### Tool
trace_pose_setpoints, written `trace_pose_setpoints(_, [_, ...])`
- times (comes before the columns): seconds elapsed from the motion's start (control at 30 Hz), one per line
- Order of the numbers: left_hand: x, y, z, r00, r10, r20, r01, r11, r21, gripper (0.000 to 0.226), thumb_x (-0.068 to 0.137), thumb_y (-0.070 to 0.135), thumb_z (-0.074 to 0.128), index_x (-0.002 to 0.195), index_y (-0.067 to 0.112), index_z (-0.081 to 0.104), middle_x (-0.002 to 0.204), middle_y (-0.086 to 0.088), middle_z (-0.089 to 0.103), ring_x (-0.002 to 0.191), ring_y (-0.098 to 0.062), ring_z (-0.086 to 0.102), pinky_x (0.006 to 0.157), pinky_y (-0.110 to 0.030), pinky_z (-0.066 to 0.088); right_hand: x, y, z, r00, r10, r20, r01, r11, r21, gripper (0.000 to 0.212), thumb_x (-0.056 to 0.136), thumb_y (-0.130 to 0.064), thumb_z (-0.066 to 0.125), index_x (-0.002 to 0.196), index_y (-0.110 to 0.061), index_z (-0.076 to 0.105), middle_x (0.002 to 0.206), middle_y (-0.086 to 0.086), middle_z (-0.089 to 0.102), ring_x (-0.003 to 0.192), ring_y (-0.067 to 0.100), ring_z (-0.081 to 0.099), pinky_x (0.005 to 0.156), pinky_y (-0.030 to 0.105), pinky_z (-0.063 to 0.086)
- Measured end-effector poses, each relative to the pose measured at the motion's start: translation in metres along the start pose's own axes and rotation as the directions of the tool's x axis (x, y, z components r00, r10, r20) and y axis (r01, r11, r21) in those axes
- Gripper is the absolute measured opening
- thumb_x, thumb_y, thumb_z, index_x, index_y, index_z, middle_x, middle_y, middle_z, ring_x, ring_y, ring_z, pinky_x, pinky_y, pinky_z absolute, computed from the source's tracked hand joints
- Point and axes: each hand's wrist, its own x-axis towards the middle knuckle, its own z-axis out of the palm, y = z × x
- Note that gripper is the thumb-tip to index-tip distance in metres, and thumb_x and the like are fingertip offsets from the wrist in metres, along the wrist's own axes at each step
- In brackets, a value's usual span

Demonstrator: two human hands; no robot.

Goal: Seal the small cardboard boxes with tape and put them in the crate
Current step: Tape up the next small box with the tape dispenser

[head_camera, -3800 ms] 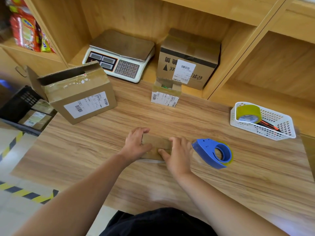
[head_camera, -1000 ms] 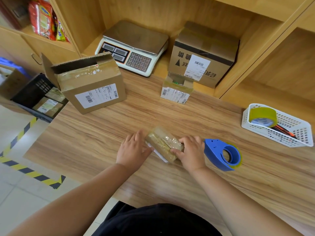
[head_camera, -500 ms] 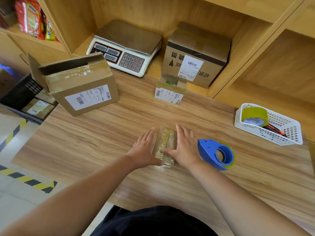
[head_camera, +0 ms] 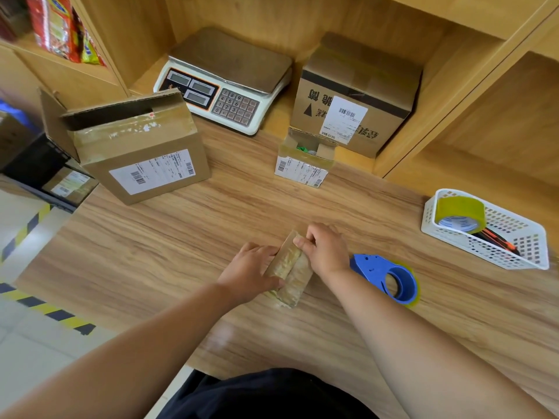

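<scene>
A small taped cardboard box (head_camera: 292,269) lies on the wooden table (head_camera: 157,255) in front of me, tilted up on one long edge. My left hand (head_camera: 249,273) grips its left side, thumb across the near end. My right hand (head_camera: 326,249) pinches its far upper edge with curled fingers. A blue tape dispenser (head_camera: 385,276) lies just right of my right wrist. Another small box (head_camera: 305,158), its flaps open, stands further back. The black crate (head_camera: 36,164) sits off the table's left edge with small labelled boxes inside.
A large open carton (head_camera: 136,149) stands at the left of the table. A weighing scale (head_camera: 223,80) and a sealed carton (head_camera: 354,95) sit at the back in the shelf. A white basket (head_camera: 484,231) at the right holds a tape roll and a cutter.
Half a second ago both palms pressed flat beside the box lying on the table. Now my fingers have curled round it and it is tipped up on its edge.
</scene>
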Motion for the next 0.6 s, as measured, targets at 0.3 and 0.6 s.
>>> trace_pose_setpoints(0.3, [0.005,-0.001,0.003,1.000,-0.021,0.018,0.019,0.998,0.064,0.072,0.073,0.040,0.077,0.135,0.021,0.046,0.119,0.013,0.049,0.120,-0.009,0.031,0.104,-0.030,0.031,0.000,0.012,-0.008,0.993,-0.052,0.106,0.046,0.997,0.054,0.026,0.086,-0.037,0.065,0.081,-0.016,0.051,0.075,-0.012,0.043,0.084,0.014,0.041,0.069,0.029,0.031])
trace_pose_setpoints(0.6, [0.004,-0.004,0.005,1.000,0.002,0.007,-0.003,0.993,0.120,0.082,0.071,0.052,0.073,0.140,0.021,0.042,0.130,0.008,0.048,0.125,-0.013,0.027,0.106,-0.031,0.027,-0.014,0.018,-0.010,0.976,0.200,0.091,-0.219,0.898,0.382,0.018,0.091,-0.024,0.063,0.104,-0.015,0.071,0.105,-0.005,0.068,0.103,0.009,0.060,0.080,0.016,0.039])
